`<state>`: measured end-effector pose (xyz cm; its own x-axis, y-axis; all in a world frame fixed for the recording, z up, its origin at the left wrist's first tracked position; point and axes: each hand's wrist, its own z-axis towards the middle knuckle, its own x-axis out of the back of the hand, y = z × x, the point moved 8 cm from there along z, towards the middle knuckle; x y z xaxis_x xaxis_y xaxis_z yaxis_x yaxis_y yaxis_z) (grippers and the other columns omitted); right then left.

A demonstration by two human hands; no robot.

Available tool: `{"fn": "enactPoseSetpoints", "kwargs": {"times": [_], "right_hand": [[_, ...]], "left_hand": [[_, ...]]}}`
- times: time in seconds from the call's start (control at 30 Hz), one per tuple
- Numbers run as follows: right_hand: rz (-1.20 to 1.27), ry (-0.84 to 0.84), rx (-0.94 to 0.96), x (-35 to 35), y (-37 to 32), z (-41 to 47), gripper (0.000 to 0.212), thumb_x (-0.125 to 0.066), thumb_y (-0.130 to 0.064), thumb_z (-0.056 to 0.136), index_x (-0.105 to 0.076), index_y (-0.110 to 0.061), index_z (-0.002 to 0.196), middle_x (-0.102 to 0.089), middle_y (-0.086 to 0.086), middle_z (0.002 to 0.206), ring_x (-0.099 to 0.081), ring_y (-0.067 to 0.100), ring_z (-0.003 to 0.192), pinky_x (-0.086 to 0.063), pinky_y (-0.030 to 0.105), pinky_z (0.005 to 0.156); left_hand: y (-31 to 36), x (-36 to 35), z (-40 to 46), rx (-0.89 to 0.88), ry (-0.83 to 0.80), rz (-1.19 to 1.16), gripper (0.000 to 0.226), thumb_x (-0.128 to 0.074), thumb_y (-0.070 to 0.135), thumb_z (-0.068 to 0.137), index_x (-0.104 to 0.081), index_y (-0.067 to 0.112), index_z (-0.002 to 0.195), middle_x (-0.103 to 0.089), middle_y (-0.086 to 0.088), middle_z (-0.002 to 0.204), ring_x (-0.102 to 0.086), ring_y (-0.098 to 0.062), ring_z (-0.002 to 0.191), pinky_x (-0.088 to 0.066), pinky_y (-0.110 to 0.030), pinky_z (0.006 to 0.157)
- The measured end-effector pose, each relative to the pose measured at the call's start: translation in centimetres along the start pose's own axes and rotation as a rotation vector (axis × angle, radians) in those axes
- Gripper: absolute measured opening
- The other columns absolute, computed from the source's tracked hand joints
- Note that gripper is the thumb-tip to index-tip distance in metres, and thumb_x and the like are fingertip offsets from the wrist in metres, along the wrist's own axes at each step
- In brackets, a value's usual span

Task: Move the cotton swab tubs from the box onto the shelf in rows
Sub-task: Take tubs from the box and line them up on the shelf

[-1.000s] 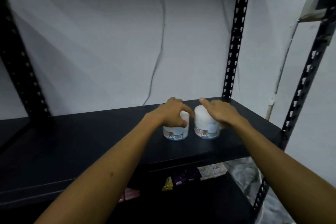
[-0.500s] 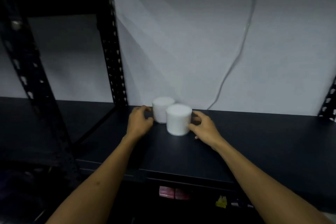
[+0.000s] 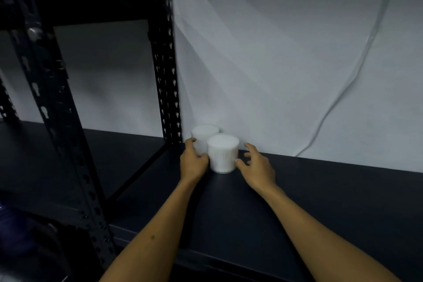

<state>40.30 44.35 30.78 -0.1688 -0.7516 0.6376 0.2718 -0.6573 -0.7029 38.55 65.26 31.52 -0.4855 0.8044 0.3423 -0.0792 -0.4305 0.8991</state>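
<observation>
Compared with half a second back: tubs pushed further toward the rear corner, right hand now backed off the front tub. Front tub (image 3: 223,154) standing upright on shelf (image 3: 320,201); rear tub (image 3: 203,136) at 10 o'clock of it, touching or nearly so, close to slotted upright post (image 3: 166,75) and wall (image 3: 274,52). Left hand (image 3: 192,161) at 9 o'clock of front tub, fingers curled against the side of the rear tub, thumb resting at the seam between the two; loose steadying contact, not a lift. Right hand (image 3: 257,166) at 3 o'clock of front tub, fingers spread wide, holding nothing; thumb tip just beside the tub wall, contact not resolvable. Progress, as judged: two tubs placed, start of a row only; bulk of task presumably remaining. Box not in frame, so remaining count unknown. Labels not visible from this side. Lower left dark, contents unreadable. Thin cable (image 3: 343,98) hanging down wall at 2 o'clock.
</observation>
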Motion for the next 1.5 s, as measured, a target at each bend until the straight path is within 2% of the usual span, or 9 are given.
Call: {"fn": "enactPoseSetpoints", "kwargs": {"times": [0.13,0.27,0.47,0.63,0.77,0.9,1.2,1.3,1.5], "right_hand": [[0.077,-0.029,0.095,-1.2,-1.5,1.3,0.058,-0.058,-0.034,0.085,-0.036,-0.033,0.139,-0.056,-0.009,0.13,-0.058,0.013,0.108,-0.051,0.036,0.086],[0.148,-0.124,0.137,-3.0,-2.5,2.3,0.078,-0.065,-0.049,0.072,-0.027,-0.038,0.139,-0.049,-0.015,0.134,-0.052,0.009,0.116,-0.05,0.038,0.093],[0.044,0.058,0.061,-3.3,-2.4,4.7,0.084,-0.07,-0.053,0.075,-0.026,-0.024,0.14,-0.05,0.001,0.134,-0.052,0.022,0.117,-0.051,0.042,0.086],[-0.113,0.086,0.053,-4.2,-2.6,5.4,0.094,-0.067,-0.066,0.068,-0.026,-0.021,0.139,-0.053,0.004,0.132,-0.053,0.025,0.116,-0.052,0.043,0.083],[0.091,0.053,0.028,-4.0,-1.7,5.2,0.091,-0.073,-0.061,0.068,-0.028,-0.023,0.138,-0.051,0.002,0.134,-0.052,0.021,0.116,-0.051,0.041,0.088],[0.26,0.045,-0.028,-3.1,-0.5,3.5,0.088,-0.077,-0.043,0.074,-0.027,-0.018,0.142,-0.046,0.007,0.137,-0.049,0.021,0.12,-0.047,0.037,0.096],[-0.006,0.022,-0.04,1.6,0.6,-4.2,0.032,-0.064,-0.027,0.087,-0.06,-0.015,0.117,-0.058,0.001,0.122,-0.055,0.012,0.106,-0.045,0.023,0.089],[-0.149,-0.043,-0.006,3.2,0.8,-6.8,0.027,-0.062,-0.028,0.088,-0.064,-0.015,0.111,-0.062,0.0,0.114,-0.058,0.014,0.102,-0.049,0.03,0.089],[-0.277,-0.113,0.026,9.6,4.0,-12.5,0.034,-0.056,-0.038,0.091,-0.063,-0.018,0.117,-0.063,-0.002,0.119,-0.059,0.015,0.103,-0.051,0.035,0.089]], "left_hand": [[-0.8,0.4,1.7,0.019,0.103,-0.006,0.053,-0.066,0.022,0.086,-0.039,0.017,0.131,-0.058,-0.011,0.123,-0.059,-0.028,0.108,-0.052,-0.041,0.091],[-0.9,0.7,2.7,0.014,0.185,0.026,0.048,-0.064,0.016,0.087,-0.038,0.009,0.127,-0.059,-0.015,0.12,-0.061,-0.031,0.104,-0.052,-0.039,0.083],[-1.4,1.1,3.5,0.053,0.246,0.05,0.058,-0.068,0.014,0.081,-0.035,0.01,0.129,-0.057,-0.016,0.119,-0.06,-0.033,0.104,-0.053,-0.044,0.082],[-1.9,1.4,3.5,0.09,0.29,0.06,0.074,-0.08,0.025,0.074,-0.039,0.006,0.132,-0.051,-0.02,0.125,-0.053,-0.037,0.112,-0.049,-0.05,0.09],[-2.1,1.2,3.2,0.095,0.272,0.082,0.062,-0.081,0.025,0.071,-0.045,0.006,0.118,-0.05,-0.021,0.122,-0.048,-0.036,0.114,-0.047,-0.048,0.089],[-2.0,1.0,2.8,0.092,0.232,0.083,0.062,-0.08,0.025,0.072,-0.044,0.006,0.119,-0.048,-0.023,0.124,-0.046,-0.039,0.116,-0.046,-0.051,0.092],[-0.5,0.9,0.1,0.016,0.094,0.179,0.03,-0.068,0.024,0.083,-0.054,0.007,0.104,-0.058,-0.02,0.112,-0.055,-0.036,0.104,-0.046,-0.035,0.076],[0.0,0.1,-1.6,-0.041,-0.006,0.303,0.015,-0.06,0.022,0.082,-0.062,0.014,0.094,-0.065,-0.014,0.103,-0.059,-0.032,0.096,-0.052,-0.038,0.08],[3.5,-5.6,-8.1,-0.213,-0.335,0.574,0.018,-0.059,0.028,0.086,-0.069,0.025,0.101,-0.068,-0.001,0.108,-0.061,-0.023,0.103,-0.05,-0.039,0.091]]}}
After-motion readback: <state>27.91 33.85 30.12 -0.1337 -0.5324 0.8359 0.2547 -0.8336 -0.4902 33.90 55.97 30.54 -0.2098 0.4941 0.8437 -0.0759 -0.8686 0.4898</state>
